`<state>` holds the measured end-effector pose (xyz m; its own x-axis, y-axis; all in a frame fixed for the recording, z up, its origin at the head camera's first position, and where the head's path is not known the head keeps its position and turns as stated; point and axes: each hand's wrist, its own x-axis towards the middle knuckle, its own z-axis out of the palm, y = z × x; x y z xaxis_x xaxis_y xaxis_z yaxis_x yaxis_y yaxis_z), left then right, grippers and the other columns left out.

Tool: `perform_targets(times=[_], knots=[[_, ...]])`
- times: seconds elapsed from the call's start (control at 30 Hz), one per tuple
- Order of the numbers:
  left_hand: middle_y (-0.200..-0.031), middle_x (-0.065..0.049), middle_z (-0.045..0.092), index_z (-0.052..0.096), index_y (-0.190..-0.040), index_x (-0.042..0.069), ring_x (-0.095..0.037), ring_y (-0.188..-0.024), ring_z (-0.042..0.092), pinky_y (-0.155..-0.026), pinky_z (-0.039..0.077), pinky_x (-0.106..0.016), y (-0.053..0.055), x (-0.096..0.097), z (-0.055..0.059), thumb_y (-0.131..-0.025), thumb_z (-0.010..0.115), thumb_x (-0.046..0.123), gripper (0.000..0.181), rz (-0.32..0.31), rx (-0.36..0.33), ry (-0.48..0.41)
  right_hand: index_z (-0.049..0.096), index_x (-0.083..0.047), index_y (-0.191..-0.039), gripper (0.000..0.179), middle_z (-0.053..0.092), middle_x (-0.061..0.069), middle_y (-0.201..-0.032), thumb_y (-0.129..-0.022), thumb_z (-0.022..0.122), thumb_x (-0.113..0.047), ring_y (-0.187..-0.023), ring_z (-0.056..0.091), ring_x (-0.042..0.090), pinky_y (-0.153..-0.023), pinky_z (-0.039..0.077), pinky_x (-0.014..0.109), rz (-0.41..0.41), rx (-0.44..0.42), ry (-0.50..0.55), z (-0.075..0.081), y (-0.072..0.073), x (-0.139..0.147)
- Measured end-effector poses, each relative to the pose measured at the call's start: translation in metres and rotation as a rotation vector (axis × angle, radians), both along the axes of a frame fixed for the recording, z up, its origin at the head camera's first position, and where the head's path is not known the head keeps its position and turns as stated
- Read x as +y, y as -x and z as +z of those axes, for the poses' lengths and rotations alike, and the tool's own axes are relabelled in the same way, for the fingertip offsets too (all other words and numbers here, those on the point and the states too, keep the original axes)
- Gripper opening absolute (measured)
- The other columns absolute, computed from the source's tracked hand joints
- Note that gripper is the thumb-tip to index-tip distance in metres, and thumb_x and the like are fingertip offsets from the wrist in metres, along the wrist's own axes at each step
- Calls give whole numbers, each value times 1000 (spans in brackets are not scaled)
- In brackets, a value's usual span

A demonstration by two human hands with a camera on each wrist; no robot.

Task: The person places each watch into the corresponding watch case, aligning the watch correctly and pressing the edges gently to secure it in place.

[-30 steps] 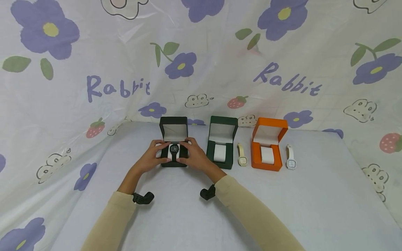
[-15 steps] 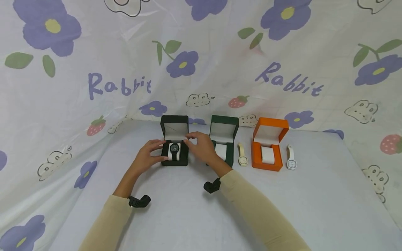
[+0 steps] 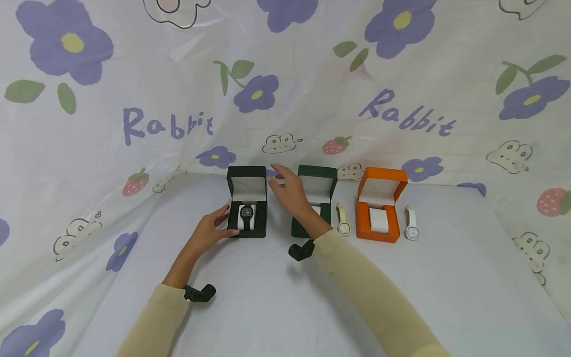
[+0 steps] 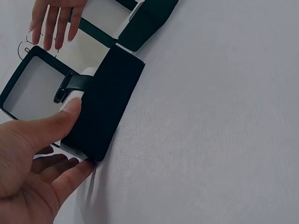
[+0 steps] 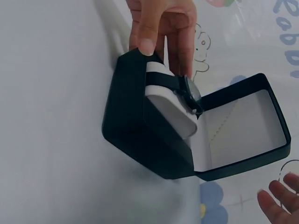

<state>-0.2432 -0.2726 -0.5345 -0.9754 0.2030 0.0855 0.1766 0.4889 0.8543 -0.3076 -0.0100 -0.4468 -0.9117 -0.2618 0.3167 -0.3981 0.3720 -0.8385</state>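
A black watch box stands with its lid raised at the left of the row. Inside, a black wristwatch is strapped round a white cushion. My left hand holds the box's left side, its thumb at the cushion's front corner and the fingers against the side wall. My right hand is raised just right of the black lid, fingers spread and holding nothing. It partly covers the green watch box, which stands open behind it.
To the right are a gold-coloured watch, an open orange watch box with a white cushion, and a white-strapped watch. A patterned cloth hangs behind the white table.
My right hand has let go of the black box's right side and moved up and right, beside its lid. The left hand stays at the left side, slightly lower.
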Motion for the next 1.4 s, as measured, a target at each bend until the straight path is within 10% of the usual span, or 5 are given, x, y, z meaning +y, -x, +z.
perform_targets(times=[0.53,0.93,1.4], knots=[[-155,-28,36,34,-152,-11,-40,-140,42,-110,41,-43,4,5,-4,-88,78,3,79,12,-128,-125,9,-19,-165,81,12,2,-170,-104,54,-49,-151,28,28,-121,29,48,209,-246,-74,0,10,-8],[-154,-25,40,38,-151,-7,-35,-140,44,-108,44,-40,0,7,1,-88,78,4,76,47,-175,-123,22,-12,-153,64,34,24,-155,-106,54,-39,-145,37,35,-117,36,47,263,-302,90,-9,5,-13],[-154,-21,41,40,-152,-4,-33,-139,46,-106,46,-37,-1,7,2,-88,80,6,77,73,-209,-144,40,-11,-147,56,56,15,-132,-104,55,-44,-106,56,26,-90,50,43,154,-219,-76,-8,0,-20]])
